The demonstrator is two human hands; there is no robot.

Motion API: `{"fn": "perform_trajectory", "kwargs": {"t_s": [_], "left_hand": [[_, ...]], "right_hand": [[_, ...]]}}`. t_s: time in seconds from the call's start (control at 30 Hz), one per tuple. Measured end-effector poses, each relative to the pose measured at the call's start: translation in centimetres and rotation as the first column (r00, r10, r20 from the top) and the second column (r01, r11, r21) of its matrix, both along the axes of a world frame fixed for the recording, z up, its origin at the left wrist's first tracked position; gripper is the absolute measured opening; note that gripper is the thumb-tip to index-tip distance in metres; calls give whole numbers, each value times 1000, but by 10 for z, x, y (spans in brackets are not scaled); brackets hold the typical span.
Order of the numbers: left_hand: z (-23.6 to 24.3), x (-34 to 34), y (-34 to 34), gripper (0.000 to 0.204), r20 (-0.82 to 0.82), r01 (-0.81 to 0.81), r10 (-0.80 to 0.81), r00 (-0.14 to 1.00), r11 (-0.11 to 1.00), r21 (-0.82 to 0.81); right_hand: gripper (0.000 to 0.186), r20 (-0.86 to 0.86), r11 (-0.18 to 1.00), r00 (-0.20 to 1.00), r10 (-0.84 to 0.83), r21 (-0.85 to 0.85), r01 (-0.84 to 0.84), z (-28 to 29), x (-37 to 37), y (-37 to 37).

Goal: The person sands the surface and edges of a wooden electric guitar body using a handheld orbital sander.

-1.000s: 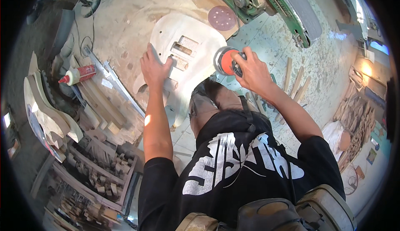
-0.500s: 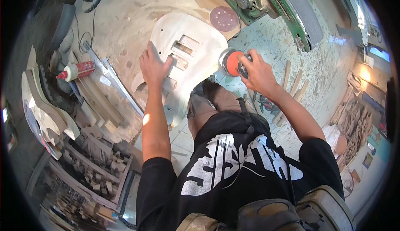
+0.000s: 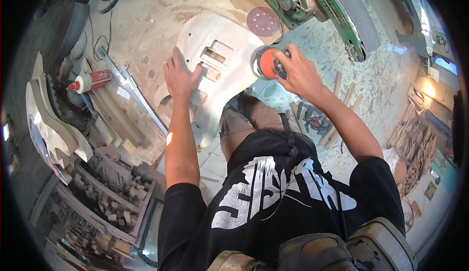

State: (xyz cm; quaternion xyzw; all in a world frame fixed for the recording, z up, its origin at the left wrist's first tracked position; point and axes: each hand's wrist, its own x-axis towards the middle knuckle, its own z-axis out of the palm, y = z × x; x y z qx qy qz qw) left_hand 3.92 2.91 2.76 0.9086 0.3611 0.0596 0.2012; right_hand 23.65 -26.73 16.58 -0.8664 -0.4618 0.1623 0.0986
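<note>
A pale, unpainted electric guitar body (image 3: 234, 39) with routed pickup cavities lies on a dusty wooden workbench, its near part jutting past the bench edge toward my legs. My left hand (image 3: 181, 75) rests on its left side, fingers stretched out and the thumb spread toward a cavity. In my right hand (image 3: 299, 73) is an orange and black random orbital sander (image 3: 266, 63), gripped from the right. Its round pad meets the right edge of the guitar body; the contact itself is partly hidden by the tool.
A perforated maroon sanding disc (image 3: 263, 21) lies beyond the sander, near a green belt machine (image 3: 337, 12). To the left are a glue bottle (image 3: 90, 81), wooden strips (image 3: 115, 112), a metal bar (image 3: 132, 90) and curved wood pieces (image 3: 53, 124). Wood offcuts (image 3: 117, 202) fill a rack below.
My right hand has shifted the sander slightly left and away from me along the guitar body's right edge. My left hand stays in place.
</note>
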Motion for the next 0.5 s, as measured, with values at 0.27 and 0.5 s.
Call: {"fn": "perform_trajectory", "kwargs": {"t_s": [0.27, 0.5], "left_hand": [[8, 3, -2, 106, -39, -22, 21, 999, 999, -36], [9, 2, -2, 105, -46, -23, 21, 999, 999, -42]], "right_hand": [[65, -48, 1000, 999, 6, -17, -7, -1, 1, -21], [68, 24, 999, 999, 49, -23, -48, 2, 18, 7]]}}
